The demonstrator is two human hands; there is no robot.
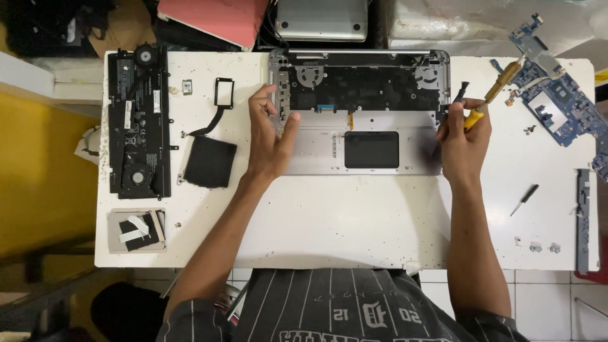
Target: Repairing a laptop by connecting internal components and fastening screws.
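An opened silver laptop base [329,149] lies at the back middle of the white table [354,221], its inner black parts and dark touchpad underside showing. My left hand [267,134] rests on the base's left edge, fingers apart, holding nothing. My right hand [464,140] is at the base's right edge, gripping a yellow-handled screwdriver [497,90] whose handle points up and to the right. A small black part sticks up beside my right fingers.
A long black battery with fans [138,120] lies at the left, with a black square drive [210,162] and frame with cable [221,95] beside it. A blue circuit board [557,107] sits at the right, near a small screwdriver [524,199], loose screws and a grey strip [582,218].
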